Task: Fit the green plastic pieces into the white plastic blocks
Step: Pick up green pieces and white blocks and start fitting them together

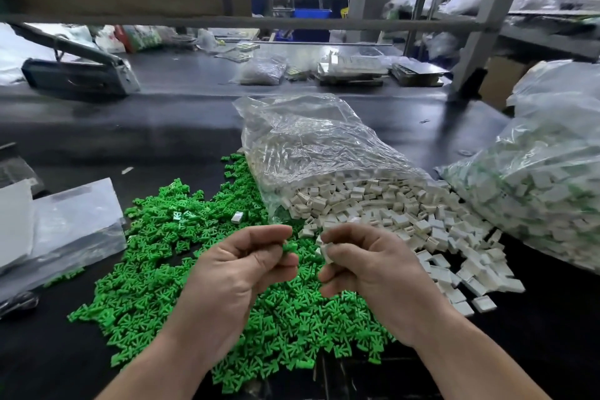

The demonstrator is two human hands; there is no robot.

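Above the green heap, left hand pinches 1 green piece, right hand 1 boxy white block.

Factory assembly bench, bagged parts, metal racking

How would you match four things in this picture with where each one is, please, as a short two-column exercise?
Things:
1. single green piece
2. single white block
3. green pile
4. clear bag

Places:
A. lying open, white blocks spilling from its mouth
B. pinched in the right hand
C. spread loose on the dark table
D. pinched in the left hand

Pairs: 1-D, 2-B, 3-C, 4-A.
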